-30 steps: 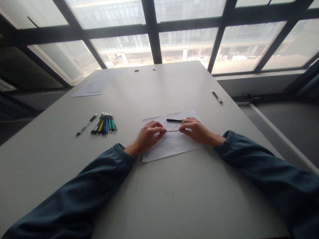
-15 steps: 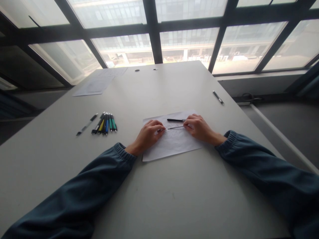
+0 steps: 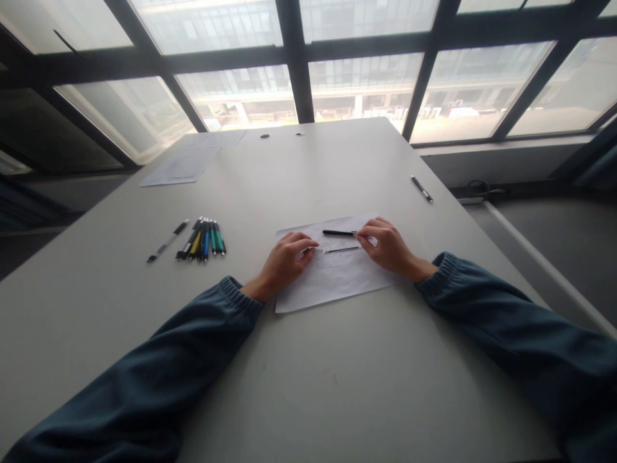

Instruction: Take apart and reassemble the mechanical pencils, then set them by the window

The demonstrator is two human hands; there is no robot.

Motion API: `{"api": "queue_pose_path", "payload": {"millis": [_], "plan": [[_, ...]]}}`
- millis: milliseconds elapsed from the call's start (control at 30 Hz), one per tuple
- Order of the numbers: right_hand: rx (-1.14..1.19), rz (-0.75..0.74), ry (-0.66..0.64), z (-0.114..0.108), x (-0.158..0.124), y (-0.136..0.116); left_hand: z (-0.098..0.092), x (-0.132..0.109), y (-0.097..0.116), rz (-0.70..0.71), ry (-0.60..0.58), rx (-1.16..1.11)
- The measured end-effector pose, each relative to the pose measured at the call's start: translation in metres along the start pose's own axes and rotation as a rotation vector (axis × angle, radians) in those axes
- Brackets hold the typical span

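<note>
A sheet of white paper [image 3: 337, 283] lies on the table with both of my hands over it. My left hand [image 3: 288, 262] rests at its left side, thumb and fingers closed around a small, partly hidden piece, dark with a pale end. A black pen barrel [image 3: 339, 233] lies towards the sheet's far edge. At its right end, my right hand [image 3: 387, 246] has its fingertips pinched on it. Between the hands, a thin dark pen refill [image 3: 342, 249] lies loose on the paper, its pale tip towards my left hand.
Several pens [image 3: 205, 241] with black, yellow, blue and green barrels lie bunched on the left. A single clear-and-black pen [image 3: 168, 242] is beside them. Another pen [image 3: 421, 188] lies near the table's right edge. More paper sheets [image 3: 176, 166] lie at the far left, before the windows.
My right hand has let go of the refill, which now lies on the paper, and has shifted slightly up to the end of the black barrel. My left hand has hardly moved.
</note>
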State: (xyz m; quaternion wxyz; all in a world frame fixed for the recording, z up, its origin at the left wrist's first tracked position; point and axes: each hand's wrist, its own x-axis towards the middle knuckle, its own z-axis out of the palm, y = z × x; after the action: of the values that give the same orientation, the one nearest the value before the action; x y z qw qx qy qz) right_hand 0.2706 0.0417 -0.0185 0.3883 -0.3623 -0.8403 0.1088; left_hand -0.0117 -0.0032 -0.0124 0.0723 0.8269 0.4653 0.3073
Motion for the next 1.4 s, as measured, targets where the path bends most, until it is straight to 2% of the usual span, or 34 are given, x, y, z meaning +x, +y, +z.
{"api": "queue_pose_path", "payload": {"millis": [667,967,1133,1400], "plan": [[-0.011,-0.027,-0.018,-0.0003,-0.0005,-0.0002,-0.0009,0.0006,-0.0022,0.002,-0.01,0.051],[-0.164,-0.071,-0.167,-0.0034,-0.0022,-0.0028,-0.0019,0.001,-0.0016,0.001,-0.03,0.012],[-0.205,-0.021,-0.232,-0.0056,-0.0026,-0.0062,-0.0016,0.0012,-0.0013,0.0,-0.033,0.01],[-0.185,-0.006,-0.251,-0.0033,-0.002,-0.0047,-0.0008,0.0012,-0.0014,0.006,-0.032,0.009]]}}
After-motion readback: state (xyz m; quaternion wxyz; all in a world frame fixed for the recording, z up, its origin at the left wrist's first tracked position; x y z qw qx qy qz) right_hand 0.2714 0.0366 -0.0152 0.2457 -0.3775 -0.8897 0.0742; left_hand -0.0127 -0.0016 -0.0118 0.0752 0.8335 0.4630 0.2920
